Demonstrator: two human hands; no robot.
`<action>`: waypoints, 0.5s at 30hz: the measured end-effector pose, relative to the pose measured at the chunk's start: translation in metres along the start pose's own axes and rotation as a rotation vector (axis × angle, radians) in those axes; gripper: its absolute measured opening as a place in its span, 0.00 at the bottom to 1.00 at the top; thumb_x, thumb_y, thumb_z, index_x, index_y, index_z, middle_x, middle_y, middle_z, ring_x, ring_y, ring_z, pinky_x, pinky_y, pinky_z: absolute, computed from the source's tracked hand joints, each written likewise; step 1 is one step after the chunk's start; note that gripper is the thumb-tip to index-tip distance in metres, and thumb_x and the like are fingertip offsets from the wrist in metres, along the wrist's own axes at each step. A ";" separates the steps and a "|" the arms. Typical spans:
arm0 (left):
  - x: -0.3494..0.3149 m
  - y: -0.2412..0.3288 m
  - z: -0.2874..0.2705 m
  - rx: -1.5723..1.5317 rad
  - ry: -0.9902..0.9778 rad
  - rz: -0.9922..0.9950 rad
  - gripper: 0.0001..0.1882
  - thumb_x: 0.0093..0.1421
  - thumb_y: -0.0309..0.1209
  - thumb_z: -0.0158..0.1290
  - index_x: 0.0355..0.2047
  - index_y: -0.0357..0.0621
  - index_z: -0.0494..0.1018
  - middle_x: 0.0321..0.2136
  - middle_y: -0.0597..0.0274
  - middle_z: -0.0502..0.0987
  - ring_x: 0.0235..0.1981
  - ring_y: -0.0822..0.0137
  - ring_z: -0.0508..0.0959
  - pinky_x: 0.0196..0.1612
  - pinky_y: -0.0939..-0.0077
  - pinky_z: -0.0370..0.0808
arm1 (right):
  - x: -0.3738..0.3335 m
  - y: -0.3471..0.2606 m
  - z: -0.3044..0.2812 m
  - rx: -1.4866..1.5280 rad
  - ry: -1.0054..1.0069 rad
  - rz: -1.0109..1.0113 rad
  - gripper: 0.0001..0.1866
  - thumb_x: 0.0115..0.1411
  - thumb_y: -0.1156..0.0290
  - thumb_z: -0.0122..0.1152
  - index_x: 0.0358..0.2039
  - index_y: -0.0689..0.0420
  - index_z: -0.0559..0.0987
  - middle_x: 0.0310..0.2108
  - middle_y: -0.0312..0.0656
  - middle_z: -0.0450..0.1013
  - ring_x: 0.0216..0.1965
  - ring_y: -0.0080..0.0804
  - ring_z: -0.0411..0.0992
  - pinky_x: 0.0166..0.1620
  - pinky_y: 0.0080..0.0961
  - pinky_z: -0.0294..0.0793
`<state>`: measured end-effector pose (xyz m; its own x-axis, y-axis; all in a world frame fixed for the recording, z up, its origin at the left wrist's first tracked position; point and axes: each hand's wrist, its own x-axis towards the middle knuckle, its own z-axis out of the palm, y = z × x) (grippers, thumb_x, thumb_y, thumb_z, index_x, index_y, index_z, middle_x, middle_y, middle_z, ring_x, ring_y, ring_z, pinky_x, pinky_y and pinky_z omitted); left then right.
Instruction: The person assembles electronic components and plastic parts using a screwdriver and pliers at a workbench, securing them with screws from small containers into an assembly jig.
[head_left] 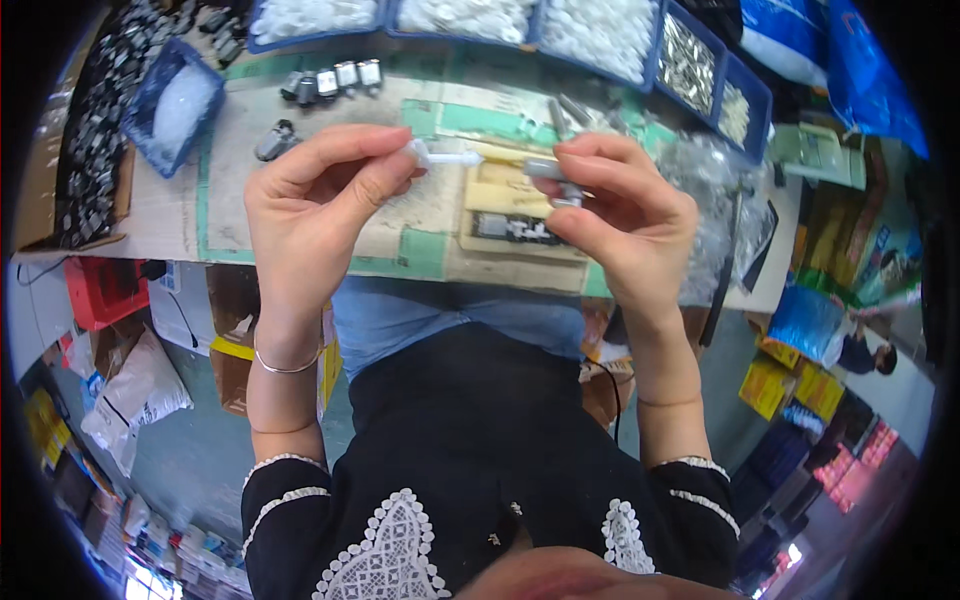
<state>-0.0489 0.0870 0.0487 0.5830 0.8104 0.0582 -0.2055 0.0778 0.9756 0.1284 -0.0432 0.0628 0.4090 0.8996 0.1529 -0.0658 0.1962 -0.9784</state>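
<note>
Between the thumb and forefinger of my left hand [340, 185] is a small white plastic rod [448, 159], its thin end pointing right. My right hand [630, 205] pinches a small grey cylinder [543, 168], with a clear or silvery bit near the lower fingers. A short gap parts the rod's tip from the cylinder. Beneath my right hand lies a pale yellow block [495, 190], and a dark part with light pieces [508, 228] sits in its lower side. Part of the block is hidden by my fingers.
Blue bins of white parts [600, 35] and a bin of metal pins [688, 55] line the back. A blue basket [172, 110] and a box of dark parts [90, 150] stand left. Several small dark-and-silver units [328, 84] sit behind my left hand; clear plastic bags [705, 190] lie right.
</note>
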 end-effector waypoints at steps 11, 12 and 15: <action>-0.009 -0.018 0.029 0.290 -0.121 0.324 0.09 0.51 0.15 0.56 0.33 0.34 0.77 0.32 0.58 0.78 0.33 0.71 0.77 0.37 0.82 0.74 | -0.017 -0.003 -0.009 -0.185 -0.022 0.025 0.15 0.45 0.83 0.67 0.37 0.63 0.79 0.39 0.43 0.73 0.39 0.26 0.74 0.41 0.18 0.78; -0.012 -0.019 0.029 0.308 -0.131 0.344 0.09 0.51 0.15 0.56 0.33 0.34 0.77 0.32 0.58 0.78 0.33 0.71 0.77 0.36 0.82 0.74 | -0.020 -0.002 -0.010 -0.183 -0.018 0.031 0.15 0.45 0.83 0.67 0.37 0.63 0.79 0.39 0.43 0.73 0.39 0.26 0.74 0.41 0.18 0.78; -0.023 -0.020 0.037 0.259 -0.086 0.036 0.11 0.50 0.17 0.58 0.36 0.35 0.76 0.31 0.56 0.79 0.32 0.67 0.78 0.37 0.80 0.75 | -0.025 0.003 -0.014 -0.289 0.013 -0.029 0.14 0.44 0.80 0.69 0.35 0.61 0.80 0.37 0.42 0.74 0.38 0.27 0.75 0.40 0.19 0.78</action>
<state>-0.0286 0.0454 0.0362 0.6455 0.7570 0.1012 -0.0261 -0.1105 0.9935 0.1308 -0.0707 0.0544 0.4183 0.8900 0.1815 0.2073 0.1009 -0.9730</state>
